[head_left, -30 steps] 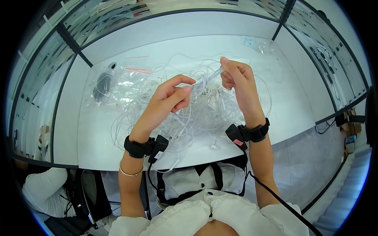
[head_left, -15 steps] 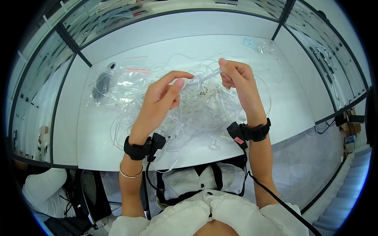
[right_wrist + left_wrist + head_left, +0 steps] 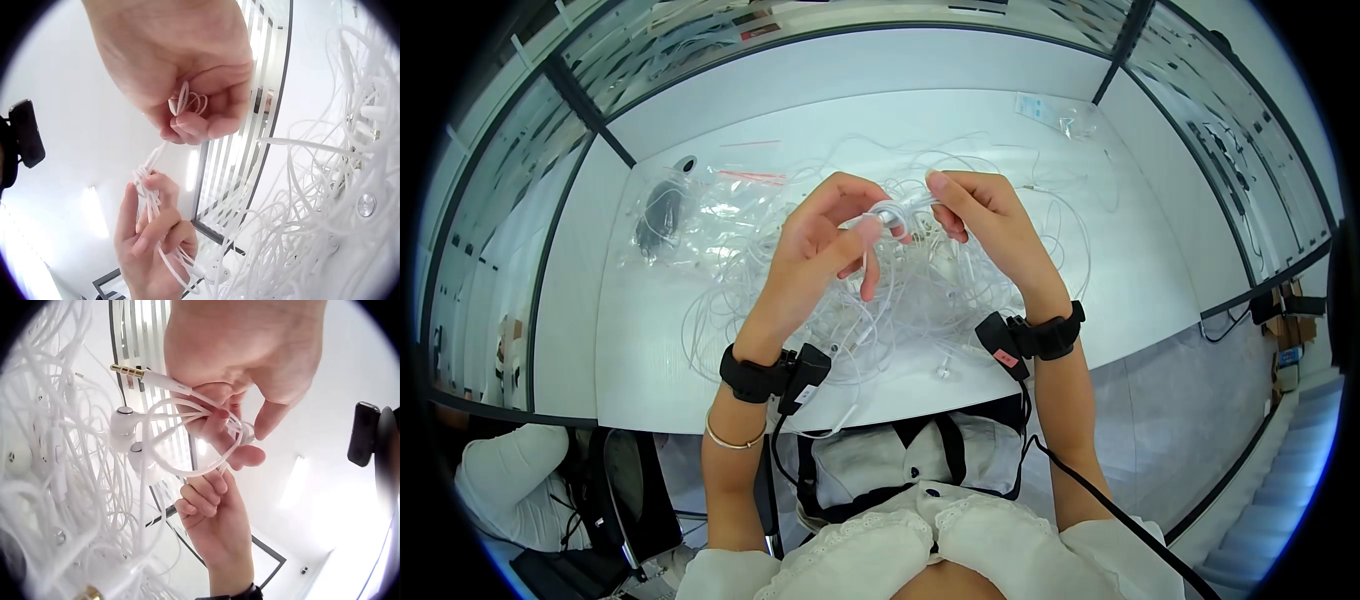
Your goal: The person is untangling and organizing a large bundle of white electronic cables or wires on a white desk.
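Both hands hold one pair of white wired earphones above a tangled pile of similar earphones [image 3: 945,275]. My left hand [image 3: 815,245] pinches the wound middle of the earphone cable [image 3: 151,194] between thumb and fingers. In the left wrist view, a gold-tipped plug [image 3: 128,371] sticks out beside that hand, with metal-backed earbuds [image 3: 125,420] below it. Close by on the right, my right hand [image 3: 992,215] grips the bundle's other end, fingers curled. Small cable loops [image 3: 184,99] show inside its grip in the right wrist view.
Clear plastic bags [image 3: 740,215] and a dark oval object [image 3: 662,212] lie at the table's left. Another small bag [image 3: 1055,113] is at the back right. White partitions [image 3: 850,70] enclose the back and sides. Another person's sleeve [image 3: 510,480] shows at lower left.
My left hand first drew back left with its fingers spread, then came right again and curled round the bundle. My right hand has moved left and slightly down, bringing the hands closer.
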The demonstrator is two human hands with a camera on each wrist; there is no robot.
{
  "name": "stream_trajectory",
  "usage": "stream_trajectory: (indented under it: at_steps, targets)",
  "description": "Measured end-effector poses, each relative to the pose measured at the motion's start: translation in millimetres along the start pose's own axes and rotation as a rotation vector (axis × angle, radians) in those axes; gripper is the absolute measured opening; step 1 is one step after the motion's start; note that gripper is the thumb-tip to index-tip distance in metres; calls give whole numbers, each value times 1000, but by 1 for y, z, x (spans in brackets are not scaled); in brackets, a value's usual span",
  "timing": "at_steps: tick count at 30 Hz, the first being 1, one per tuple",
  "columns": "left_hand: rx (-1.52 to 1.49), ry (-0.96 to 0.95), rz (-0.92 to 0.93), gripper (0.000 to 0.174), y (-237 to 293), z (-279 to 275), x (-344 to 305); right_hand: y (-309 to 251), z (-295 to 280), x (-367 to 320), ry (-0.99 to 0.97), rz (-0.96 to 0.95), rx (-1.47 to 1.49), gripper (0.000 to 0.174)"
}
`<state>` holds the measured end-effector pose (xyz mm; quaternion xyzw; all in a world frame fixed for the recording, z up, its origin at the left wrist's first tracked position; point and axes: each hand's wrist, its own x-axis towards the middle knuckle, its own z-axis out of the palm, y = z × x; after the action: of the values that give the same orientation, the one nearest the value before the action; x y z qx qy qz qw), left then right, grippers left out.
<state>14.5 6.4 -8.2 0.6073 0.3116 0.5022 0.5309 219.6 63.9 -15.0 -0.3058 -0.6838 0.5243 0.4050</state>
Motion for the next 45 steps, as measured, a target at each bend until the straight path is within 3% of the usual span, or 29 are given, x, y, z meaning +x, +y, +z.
stream_trajectory:
  at_steps: [13,19,25,31,34,38,41,45]
  targets:
    - [13,29,-4,11,3,1,-1,0,3,0,-16,89,26,43]
    - [-205,43,-70,13,-2,5,2,1,0,1,133,-30,-23,46]
    - [113,88,-150,18,6,12,4,-13,-3,-3,270,-28,-60,48]
    - [287,108,-62,20,1,8,3,-12,-7,-3,288,-67,-101,49]
    - [257,122,-115,22,10,7,2,-13,-10,-4,286,-77,-102,49]
    - [368,109,-13,26,-5,6,1,-12,-10,-4,211,-31,12,45]
    - [216,229,98,28,-13,6,6,-5,-3,-3,82,-40,68,43]
    - [7,241,33,39,-4,-7,3,1,7,-2,-110,-27,3,44]
